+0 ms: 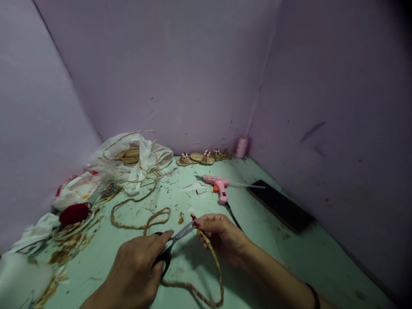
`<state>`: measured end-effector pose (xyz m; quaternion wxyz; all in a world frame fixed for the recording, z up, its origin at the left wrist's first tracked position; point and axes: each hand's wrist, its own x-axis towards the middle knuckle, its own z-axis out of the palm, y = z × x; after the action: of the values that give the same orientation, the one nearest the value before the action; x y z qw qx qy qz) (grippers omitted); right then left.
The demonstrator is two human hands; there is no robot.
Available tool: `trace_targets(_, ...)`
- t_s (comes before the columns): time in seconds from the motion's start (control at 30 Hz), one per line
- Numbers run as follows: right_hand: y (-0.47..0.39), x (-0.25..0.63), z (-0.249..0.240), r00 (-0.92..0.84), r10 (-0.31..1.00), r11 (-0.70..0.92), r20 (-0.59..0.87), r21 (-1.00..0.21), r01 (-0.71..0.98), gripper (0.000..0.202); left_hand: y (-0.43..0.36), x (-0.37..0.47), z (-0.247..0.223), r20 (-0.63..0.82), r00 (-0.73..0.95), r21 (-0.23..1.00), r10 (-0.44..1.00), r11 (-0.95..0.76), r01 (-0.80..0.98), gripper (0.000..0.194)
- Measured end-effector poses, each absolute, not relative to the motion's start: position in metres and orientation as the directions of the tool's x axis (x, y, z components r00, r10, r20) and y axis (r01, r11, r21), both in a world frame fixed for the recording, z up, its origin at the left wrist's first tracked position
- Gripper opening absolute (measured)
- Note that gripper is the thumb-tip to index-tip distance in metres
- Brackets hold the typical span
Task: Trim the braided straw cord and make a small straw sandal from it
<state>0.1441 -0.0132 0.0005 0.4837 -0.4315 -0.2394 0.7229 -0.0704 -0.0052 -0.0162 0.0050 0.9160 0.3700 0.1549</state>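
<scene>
My left hand (138, 262) is closed round the black handles of a pair of scissors (180, 234), whose blades point up and right. Between the fingers of my right hand (219, 234) is the end of a braided straw cord (216, 262), with a bit of red at its tip (193, 216). The scissor blades reach to this tip, right at my right fingertips; I cannot tell whether they touch it. From my right hand the cord loops down over the table and passes under the scissors toward a longer stretch at the left.
A pink glue gun (220, 184) lies beyond my right hand, near a dark phone (280, 206). Small woven pieces (199, 159) and a pink thread spool (242, 147) stand by the back wall. At left are a white plastic bag (148, 156), red yarn (74, 213) and straw scraps (69, 249).
</scene>
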Motion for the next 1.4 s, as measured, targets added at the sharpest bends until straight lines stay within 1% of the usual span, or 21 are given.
trace_targets(0.17, -0.014, 0.141, 0.0, -0.126, 0.904, -0.42, -0.409, -0.793, -0.442, 0.014, -0.008, -0.068, -0.016, 0.248, 0.66, 0.074, 0.709, -0.694, 0.717, 0.056)
trace_targets(0.37, -0.014, 0.141, 0.0, -0.093, 0.906, -0.413, -0.413, -0.814, -0.408, 0.018, -0.007, -0.07, -0.018, 0.292, 0.67, -0.01, 0.683, -0.698, 0.716, 0.055)
trace_targets(0.53, -0.015, 0.143, 0.0, -0.128, 0.917, -0.394, -0.379, -0.805, -0.444, 0.018, -0.005, -0.071, -0.02, 0.345, 0.689, -0.001, 0.638, -0.734, 0.68, 0.054)
trace_targets(0.6, -0.016, 0.143, 0.0, -0.143, 0.916, -0.398, -0.375, -0.802, -0.445, 0.018, -0.004, -0.071, -0.022, 0.354, 0.691, 0.027, 0.63, -0.746, 0.666, 0.053)
trace_targets(0.67, -0.016, 0.143, 0.0, -0.152, 0.916, -0.398, -0.37, -0.8, -0.45, 0.019, -0.004, -0.07, -0.022, 0.344, 0.686, 0.084, 0.64, -0.749, 0.657, 0.053)
trace_targets(0.73, -0.016, 0.142, 0.0, -0.155, 0.922, -0.386, -0.355, -0.797, -0.465, 0.019, -0.006, -0.067, -0.018, 0.31, 0.677, 0.185, 0.668, -0.741, 0.646, 0.053)
trace_targets(0.83, -0.016, 0.141, -0.001, -0.132, 0.936, -0.347, -0.326, -0.794, -0.499, 0.02, -0.01, -0.062, -0.006, 0.208, 0.663, 0.375, 0.719, -0.685, 0.625, 0.053)
trace_targets(0.9, -0.015, 0.139, -0.002, -0.084, 0.941, -0.322, -0.328, -0.789, -0.523, 0.021, -0.012, -0.058, 0.002, 0.172, 0.627, 0.442, 0.76, -0.628, 0.64, 0.049)
trace_targets(1.0, -0.013, 0.138, -0.006, 0.043, 0.936, -0.273, -0.348, -0.8, -0.535, 0.02, -0.013, -0.055, 0.009, 0.172, 0.557, 0.444, 0.813, -0.569, 0.693, 0.042)
trace_targets(1.1, -0.012, 0.136, -0.011, 0.152, 0.927, -0.223, -0.342, -0.83, -0.511, 0.017, -0.014, -0.054, 0.012, 0.146, 0.549, 0.439, 0.823, -0.551, 0.709, 0.039)
trace_targets(1.17, -0.012, 0.135, -0.013, 0.192, 0.923, -0.198, -0.333, -0.84, -0.505, 0.016, -0.017, -0.053, 0.013, 0.148, 0.565, 0.444, 0.812, -0.565, 0.696, 0.036)
trace_targets(1.3, -0.014, 0.132, -0.013, 0.253, 0.91, -0.156, -0.329, -0.836, -0.527, 0.021, -0.027, -0.049, 0.016, 0.265, 0.541, 0.475, 0.798, -0.596, 0.647, 0.033)
trace_targets(1.37, -0.014, 0.13, -0.012, 0.269, 0.911, -0.128, -0.313, -0.833, -0.538, 0.022, -0.031, -0.047, 0.017, 0.265, 0.537, 0.496, 0.8, -0.591, 0.636, 0.028)
trace_targets(1.4, -0.014, 0.13, -0.012, 0.274, 0.914, -0.112, -0.3, -0.833, -0.541, 0.021, -0.033, -0.046, 0.017, 0.238, 0.548, 0.504, 0.802, -0.585, 0.636, 0.025)
